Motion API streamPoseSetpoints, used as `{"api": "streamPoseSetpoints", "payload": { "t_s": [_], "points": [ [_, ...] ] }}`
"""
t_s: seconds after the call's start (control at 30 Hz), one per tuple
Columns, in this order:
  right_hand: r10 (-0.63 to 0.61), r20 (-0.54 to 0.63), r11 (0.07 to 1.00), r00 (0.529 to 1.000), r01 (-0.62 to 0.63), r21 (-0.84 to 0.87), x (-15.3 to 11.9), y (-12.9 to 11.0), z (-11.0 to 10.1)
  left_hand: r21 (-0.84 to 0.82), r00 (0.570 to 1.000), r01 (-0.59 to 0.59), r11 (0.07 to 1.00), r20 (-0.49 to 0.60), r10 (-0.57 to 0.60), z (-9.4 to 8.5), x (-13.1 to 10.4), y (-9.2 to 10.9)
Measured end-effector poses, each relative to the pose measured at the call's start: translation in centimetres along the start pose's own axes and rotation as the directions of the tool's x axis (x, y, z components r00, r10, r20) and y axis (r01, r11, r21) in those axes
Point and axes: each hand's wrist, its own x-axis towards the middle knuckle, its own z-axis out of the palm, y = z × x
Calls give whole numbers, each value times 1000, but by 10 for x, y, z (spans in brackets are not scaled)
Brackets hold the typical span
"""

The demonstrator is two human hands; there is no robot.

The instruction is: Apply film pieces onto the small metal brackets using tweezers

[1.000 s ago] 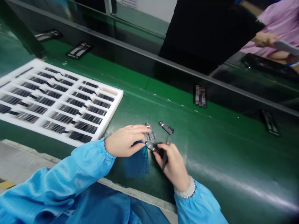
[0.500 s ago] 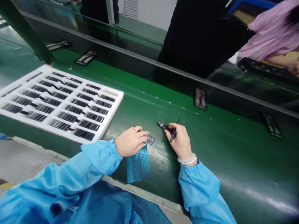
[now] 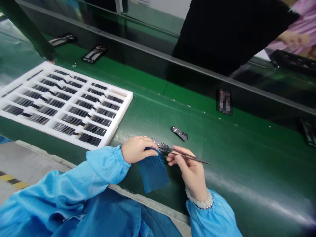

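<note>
Close tweezer work appears to be in hand at a small black part on the green bench, just beside the top edge of a blue dotted sheet; the right hand holds dark tweezers, their tips near the part; the left hand has thumb and forefinger close together at part and sheet, though whether it pinches either I cannot tell; the next move seems to call for steady tips and a still part; a second black part lies apart, beyond the tweezers; the fingers hide some of the nearer part, and the tips blend into it, so their contact is unclear.
</note>
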Motion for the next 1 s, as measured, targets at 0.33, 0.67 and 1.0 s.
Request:
{"api": "streamPoseSetpoints", "payload": {
  "t_s": [0.33, 0.67, 1.0],
  "points": [
    [-303, 50, 906, 952, 304, -296, -3, 8, -3, 7, 999, -14, 1000, 50, 13, 0, 0, 0],
    [-295, 134, 897, 946, 323, -302, -1, 1, 2, 67, 993, -103, 992, 62, 99, -5, -1, 3],
    [-294, 148, 889, 944, 327, -319, 0, -1, 2, 113, 988, -151, 982, 30, 148, -2, -3, 1]
  ]
}}
